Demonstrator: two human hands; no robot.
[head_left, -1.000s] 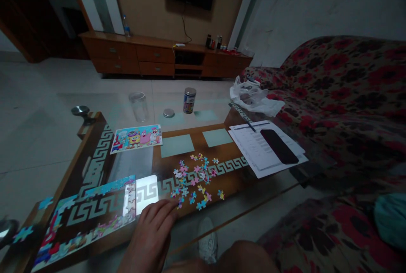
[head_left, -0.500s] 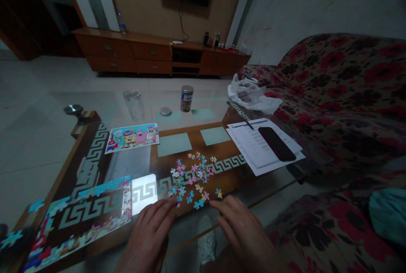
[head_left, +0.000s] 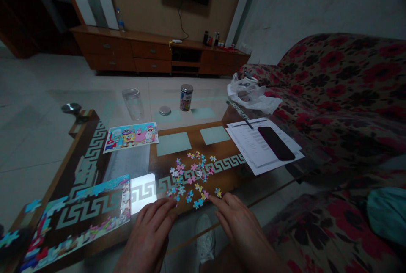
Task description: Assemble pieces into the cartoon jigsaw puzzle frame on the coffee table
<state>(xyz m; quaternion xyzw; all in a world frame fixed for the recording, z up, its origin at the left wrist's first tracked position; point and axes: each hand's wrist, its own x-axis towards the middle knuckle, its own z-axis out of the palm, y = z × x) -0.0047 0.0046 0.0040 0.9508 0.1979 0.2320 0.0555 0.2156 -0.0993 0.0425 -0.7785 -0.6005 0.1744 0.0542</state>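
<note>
So, the loose jigsaw pieces [head_left: 190,182] lie heaped on the coffee table [head_left: 60,180], and the assembled border [head_left: 76,218] left of them remains unfilled in the middle. Both hands pinch nothing, fingers spread: the left hand [head_left: 149,233] at the heap's near edge, the right hand [head_left: 241,222] slightly closer than before.

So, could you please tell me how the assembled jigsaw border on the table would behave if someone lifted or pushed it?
The assembled jigsaw border is probably floppy: a thin ring of interlocked pieces around an open middle, so lifting would likely make it sag or break apart. Pushed on the polished table, it would likely slide, though joints might separate.
</note>
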